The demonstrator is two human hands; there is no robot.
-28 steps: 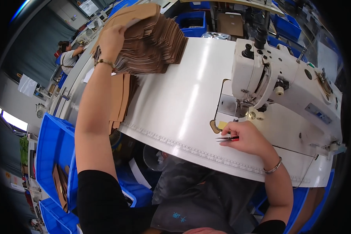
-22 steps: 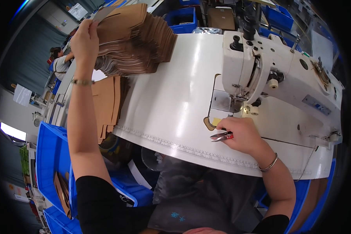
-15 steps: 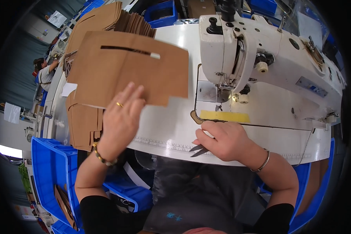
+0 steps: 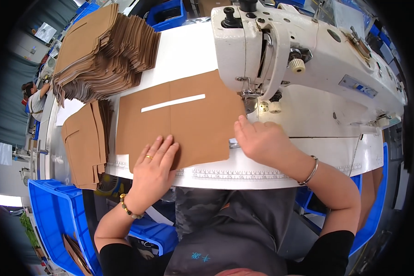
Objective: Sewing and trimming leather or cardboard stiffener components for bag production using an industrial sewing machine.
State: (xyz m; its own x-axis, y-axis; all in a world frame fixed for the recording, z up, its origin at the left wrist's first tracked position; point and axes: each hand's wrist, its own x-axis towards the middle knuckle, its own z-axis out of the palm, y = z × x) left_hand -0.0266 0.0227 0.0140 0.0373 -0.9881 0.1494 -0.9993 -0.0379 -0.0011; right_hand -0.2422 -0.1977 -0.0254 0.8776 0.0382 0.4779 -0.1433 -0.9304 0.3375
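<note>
A brown fabric-like panel (image 4: 184,124) with a long narrow slot lies on the white sewing table, its right corner at the sewing machine's needle area (image 4: 249,99). My left hand (image 4: 156,165) rests on its near edge, fingers stretched flat and holding nothing. At the panel's right edge, my right hand (image 4: 264,140) is closed, thumb and forefinger together by the edge. It holds a pair of thread snips (image 4: 234,143), of which only a shiny bit of metal shows past the curled fingers. Whether those fingertips also pinch the panel is hard to tell.
A tall stack of brown panels (image 4: 101,55) stands at the far left, with a smaller pile (image 4: 85,142) nearer me. The white sewing machine (image 4: 303,55) spans the right side. Blue bins (image 4: 55,207) sit below the table. Another person (image 4: 36,99) works at the far left.
The panel has come down from above the piles onto the table, right and nearer me, uncovering the tall stack. My right hand has risen to its edge; the yellow strip no longer shows.
</note>
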